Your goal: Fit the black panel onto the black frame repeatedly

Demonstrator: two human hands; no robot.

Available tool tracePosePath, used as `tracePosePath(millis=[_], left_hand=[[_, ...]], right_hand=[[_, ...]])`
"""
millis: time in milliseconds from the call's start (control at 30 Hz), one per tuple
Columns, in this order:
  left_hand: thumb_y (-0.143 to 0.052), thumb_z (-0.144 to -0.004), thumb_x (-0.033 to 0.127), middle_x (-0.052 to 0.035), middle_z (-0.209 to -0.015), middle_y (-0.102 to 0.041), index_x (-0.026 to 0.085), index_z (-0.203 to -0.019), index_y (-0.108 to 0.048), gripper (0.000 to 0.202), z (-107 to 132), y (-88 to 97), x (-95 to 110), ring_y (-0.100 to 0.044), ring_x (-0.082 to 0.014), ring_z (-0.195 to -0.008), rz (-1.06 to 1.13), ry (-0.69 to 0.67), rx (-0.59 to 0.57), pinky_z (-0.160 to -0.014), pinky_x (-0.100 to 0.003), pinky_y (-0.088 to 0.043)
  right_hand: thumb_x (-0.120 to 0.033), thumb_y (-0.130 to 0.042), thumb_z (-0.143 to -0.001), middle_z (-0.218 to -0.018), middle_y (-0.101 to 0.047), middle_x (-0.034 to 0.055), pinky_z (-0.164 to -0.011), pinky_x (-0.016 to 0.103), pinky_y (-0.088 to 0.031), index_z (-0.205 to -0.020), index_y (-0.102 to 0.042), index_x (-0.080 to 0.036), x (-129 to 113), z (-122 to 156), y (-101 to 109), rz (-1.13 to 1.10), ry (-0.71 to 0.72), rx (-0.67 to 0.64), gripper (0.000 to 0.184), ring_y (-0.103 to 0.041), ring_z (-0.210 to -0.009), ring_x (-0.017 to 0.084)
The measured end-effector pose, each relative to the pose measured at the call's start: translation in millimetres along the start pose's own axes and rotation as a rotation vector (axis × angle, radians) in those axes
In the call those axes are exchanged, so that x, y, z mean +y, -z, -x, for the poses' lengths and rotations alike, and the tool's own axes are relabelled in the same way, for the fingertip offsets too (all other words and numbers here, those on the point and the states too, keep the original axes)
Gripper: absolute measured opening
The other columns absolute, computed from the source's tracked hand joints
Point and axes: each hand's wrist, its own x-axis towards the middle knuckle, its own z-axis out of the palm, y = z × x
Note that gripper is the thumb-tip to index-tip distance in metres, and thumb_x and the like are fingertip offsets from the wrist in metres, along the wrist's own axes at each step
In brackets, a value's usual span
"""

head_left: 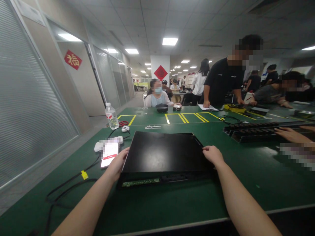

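Note:
A flat black cover (164, 152) lies tilted over a shallow black case (189, 178) on the green table. Between the cover's front edge and the case there is a gap, where a strip of green circuit board (140, 182) shows. My left hand (119, 163) holds the cover's left edge, its fingertips partly hidden behind that edge. On the other side, my right hand (213, 155) is closed on the right edge, thumb and fingers pinched together. The rest of the case's inside is hidden under the cover.
Left of the cover lie a lit phone (110, 154), a white mouse (125, 128), black cables (73, 177), red-handled scissors (123, 123) and a water bottle (112, 116). Black slotted racks (253, 131) stand at right, near another person's hand (291, 134). Several people are around the table's far side.

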Motion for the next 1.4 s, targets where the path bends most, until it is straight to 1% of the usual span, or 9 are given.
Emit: tracePosePath(millis=[67,133,267,333,467,667,1000,1233,1400], left_hand=[[-0.053,-0.098,0.021,-0.0075,-0.083,-0.081,0.015,-0.124,-0.073,0.034,1,-1.8,0,-0.078,-0.0229,-0.069,0.048,0.023,0.041,-0.059,-0.030,-0.062],[-0.052,-0.101,0.024,-0.0089,-0.086,-0.082,0.014,-0.123,-0.073,0.032,1,-1.6,-1,-0.079,-0.0236,-0.073,0.060,0.036,0.040,-0.065,-0.031,-0.064],[-0.071,-0.092,0.024,-0.0096,-0.097,-0.082,0.016,-0.122,-0.072,0.031,-5,6.0,-6,-0.080,-0.0231,-0.085,-0.019,-0.028,0.039,-0.073,-0.029,-0.064],[-0.076,-0.089,0.023,-0.0100,-0.101,-0.082,0.018,-0.121,-0.072,0.033,-9,11.3,-9,-0.080,-0.0232,-0.088,-0.052,-0.055,0.002,-0.075,-0.028,-0.064],[-0.081,-0.083,0.020,-0.0114,-0.103,-0.082,0.020,-0.122,-0.073,0.041,-12,18.6,-13,-0.080,-0.0263,-0.088,-0.082,-0.080,-0.141,-0.073,-0.031,-0.065],[-0.085,-0.077,0.012,-0.0122,-0.102,-0.082,0.018,-0.127,-0.072,0.053,-9,19.3,-12,-0.080,-0.0255,-0.080,-0.088,-0.084,-0.139,-0.069,-0.030,-0.066],[-0.082,-0.077,0.013,-0.0129,-0.109,-0.082,0.020,-0.140,-0.067,0.064,1,13.0,-9,-0.081,-0.0286,-0.086,-0.028,-0.140,-0.193,-0.064,-0.030,-0.066],[-0.083,-0.073,0.015,-0.0145,-0.121,-0.079,0.018,-0.144,-0.062,0.075,1,10.7,-8,-0.080,-0.0306,-0.096,0.037,-0.173,-0.225,-0.078,-0.036,-0.067],[-0.088,-0.068,0.020,-0.0139,-0.128,-0.076,0.018,-0.143,-0.063,0.079,0,10.2,-11,-0.075,-0.0330,-0.110,0.060,-0.219,-0.235,-0.088,-0.038,-0.065]], right_hand=[[-0.025,-0.059,-0.084,-0.115,-0.078,0.0074,-0.078,0.028,-0.055,-0.104,-0.084,-0.025,0,0,0,-0.001,0.002,-0.002,0.032,-0.074,-0.100,0.026],[-0.026,-0.058,-0.085,-0.116,-0.077,0.0079,-0.077,0.029,-0.055,-0.105,-0.084,-0.024,1,0,-1,0.007,0.004,-0.011,0.033,-0.073,-0.100,0.026],[-0.026,-0.056,-0.086,-0.120,-0.076,0.0088,-0.078,0.029,-0.055,-0.111,-0.083,-0.023,1,-1,-1,0.023,0.012,-0.013,0.037,-0.073,-0.102,0.025],[-0.026,-0.056,-0.086,-0.120,-0.076,0.0088,-0.078,0.029,-0.055,-0.111,-0.083,-0.023,1,-1,-2,0.020,0.015,-0.015,0.037,-0.073,-0.102,0.025],[-0.025,-0.057,-0.085,-0.118,-0.077,0.0092,-0.079,0.031,-0.056,-0.108,-0.083,-0.023,1,-2,-2,0.003,0.012,-0.019,0.035,-0.073,-0.101,0.026],[-0.026,-0.055,-0.085,-0.117,-0.077,0.0101,-0.082,0.033,-0.055,-0.111,-0.082,-0.022,2,-3,-3,0.011,0.012,-0.024,0.038,-0.072,-0.104,0.027],[-0.026,-0.058,-0.083,-0.114,-0.077,0.0095,-0.080,0.035,-0.054,-0.108,-0.081,-0.023,5,-6,-6,-0.018,0.015,0.004,0.034,-0.071,-0.102,0.028],[-0.031,-0.064,-0.079,-0.100,-0.077,0.0104,-0.079,0.036,-0.054,-0.107,-0.079,-0.022,8,-13,-9,-0.223,-0.035,0.076,0.033,-0.071,-0.089,0.026],[-0.037,-0.069,-0.075,-0.097,-0.078,0.0118,-0.083,0.039,-0.054,-0.083,-0.079,-0.023,7,-14,-8,-0.429,-0.067,0.103,0.020,-0.071,-0.094,0.029]])
